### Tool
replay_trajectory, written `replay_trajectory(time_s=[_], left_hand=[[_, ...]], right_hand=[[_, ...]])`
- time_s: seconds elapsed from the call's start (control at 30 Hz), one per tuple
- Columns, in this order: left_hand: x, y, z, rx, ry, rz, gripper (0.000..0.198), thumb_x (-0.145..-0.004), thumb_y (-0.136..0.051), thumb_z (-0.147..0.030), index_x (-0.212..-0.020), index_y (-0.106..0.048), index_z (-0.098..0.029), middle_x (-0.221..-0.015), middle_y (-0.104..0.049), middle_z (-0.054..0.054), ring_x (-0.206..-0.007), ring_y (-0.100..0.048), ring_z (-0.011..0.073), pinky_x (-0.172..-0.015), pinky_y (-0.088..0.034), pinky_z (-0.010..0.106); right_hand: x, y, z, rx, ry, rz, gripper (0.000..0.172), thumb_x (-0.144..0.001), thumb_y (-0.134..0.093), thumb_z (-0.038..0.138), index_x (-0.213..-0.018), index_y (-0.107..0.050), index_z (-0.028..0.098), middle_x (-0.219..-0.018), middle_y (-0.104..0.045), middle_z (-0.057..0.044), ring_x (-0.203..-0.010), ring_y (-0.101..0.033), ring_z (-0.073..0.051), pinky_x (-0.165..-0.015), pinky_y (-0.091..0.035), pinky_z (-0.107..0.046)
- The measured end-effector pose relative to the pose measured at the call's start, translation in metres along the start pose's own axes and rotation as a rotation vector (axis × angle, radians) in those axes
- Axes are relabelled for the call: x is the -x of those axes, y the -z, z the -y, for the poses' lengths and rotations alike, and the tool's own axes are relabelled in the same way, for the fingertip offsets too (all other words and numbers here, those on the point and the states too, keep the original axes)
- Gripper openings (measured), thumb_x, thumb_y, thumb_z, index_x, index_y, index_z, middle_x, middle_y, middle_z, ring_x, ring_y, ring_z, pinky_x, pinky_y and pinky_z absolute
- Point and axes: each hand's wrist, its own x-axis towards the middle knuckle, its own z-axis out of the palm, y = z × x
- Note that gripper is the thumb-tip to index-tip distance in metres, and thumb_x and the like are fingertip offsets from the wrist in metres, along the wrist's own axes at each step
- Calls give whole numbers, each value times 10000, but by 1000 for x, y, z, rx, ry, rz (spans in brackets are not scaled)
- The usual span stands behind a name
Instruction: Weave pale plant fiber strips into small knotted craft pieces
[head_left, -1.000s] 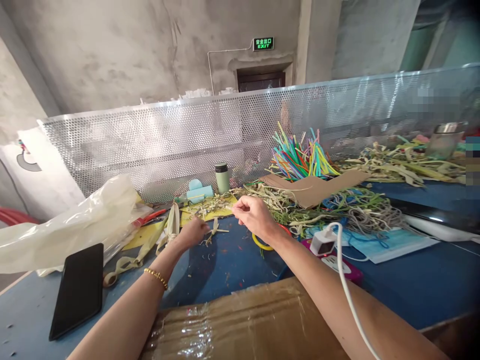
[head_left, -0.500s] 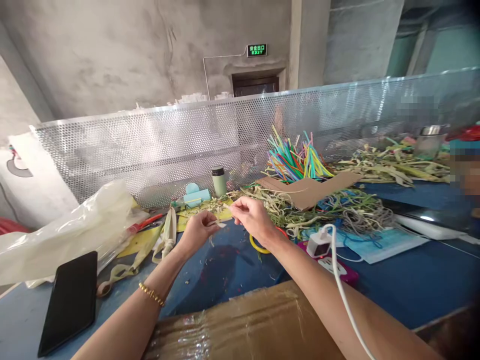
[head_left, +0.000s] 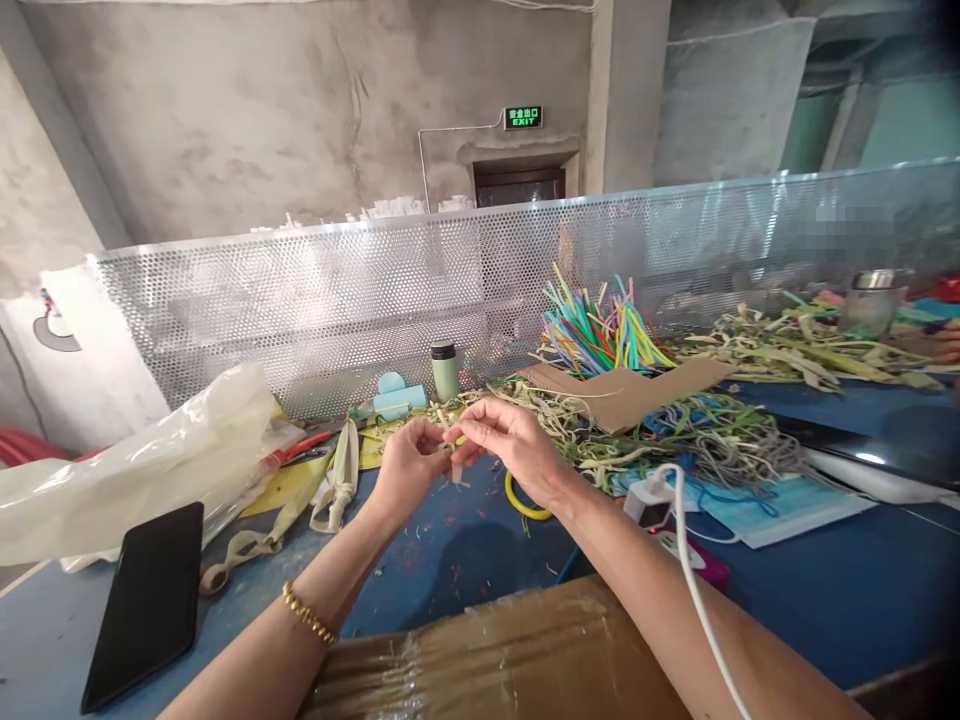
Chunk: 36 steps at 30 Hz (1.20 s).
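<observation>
Head cam: left hand (head_left: 409,468) & right hand (head_left: 512,440) meet above blue worktop (head_left: 465,540), both pinching one pale leaf strip (head_left: 455,464) w/ fingertips. Heap of strips (head_left: 675,425) lies just behind, black phone (head_left: 146,600) far left.

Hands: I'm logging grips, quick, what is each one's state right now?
Left hand: closed, pinching the pale leaf strip.
Right hand: closed, pinching the same strip from the other side.
</observation>
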Motion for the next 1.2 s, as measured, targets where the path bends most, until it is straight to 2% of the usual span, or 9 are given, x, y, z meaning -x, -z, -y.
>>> replay_trajectory(time_s=[0.1,0.23,0.33,0.47,0.67,0.87,1.03,1.1,1.2], left_hand=[[2,-1,-5,42,10,42,196,-635,-713,-175,-756,-560,-163,-564,-609,-43,-493,-596,120,-513,-433,229],[3,0,-13,99,12,147,225,-663,-745,-223,-838,-632,-138,-621,-639,-25,-523,-601,111,-549,-449,233],[5,0,-16,83,1,193,185,-710,-743,-267,-795,-638,-140,-620,-662,-4,-572,-609,120,-605,-468,247],[6,0,-16,16,-14,214,186,-763,-723,-308,-723,-637,-148,-647,-710,39,-626,-630,142,-657,-474,268],[9,1,-20,45,-19,301,201,-783,-698,-350,-724,-694,-158,-677,-725,51,-625,-655,171,-684,-504,310],[7,3,-15,163,-16,168,195,-755,-717,-342,-704,-702,-154,-648,-686,28,-616,-633,161,-677,-501,305],[6,3,-12,179,-20,18,177,-701,-735,-300,-654,-684,-137,-623,-644,14,-583,-540,119,-593,-439,253],[5,4,-11,152,-32,6,176,-710,-724,-301,-658,-687,-137,-617,-639,13,-578,-523,114,-582,-420,246],[4,7,-9,62,-50,64,183,-742,-702,-313,-694,-694,-137,-559,-618,3,-542,-512,111,-577,-402,246]], right_hand=[[-2,3,-1,27,25,-68,210,-828,-674,371,-830,-616,169,-831,-726,-55,-550,-590,-96,-490,-462,-233],[-5,12,2,-6,77,-213,216,-817,-689,370,-823,-614,167,-877,-726,-67,-590,-607,-102,-502,-475,-229],[-5,17,4,-20,80,-283,242,-796,-713,388,-820,-612,170,-943,-726,-77,-585,-618,-101,-501,-484,-234],[-4,18,5,-16,51,-267,270,-774,-738,415,-817,-621,175,-927,-726,-76,-565,-624,-105,-481,-490,-237],[-2,9,1,-133,-72,-111,267,-747,-769,389,-824,-639,170,-654,-682,-24,-512,-625,-129,-469,-510,-248],[-1,1,-9,-337,-87,-98,245,-719,-803,330,-766,-648,146,-775,-726,-59,-648,-695,-147,-624,-577,-283],[0,-7,-19,-391,-166,-64,282,-695,-820,337,-773,-645,130,-750,-727,-76,-689,-713,-182,-709,-590,-336],[1,-7,-20,-353,-187,-42,290,-707,-806,360,-795,-649,132,-770,-725,-76,-681,-709,-180,-695,-583,-332],[2,-2,-14,-166,-180,-86,272,-737,-765,386,-799,-654,146,-794,-716,-57,-547,-640,-122,-536,-516,-264]])
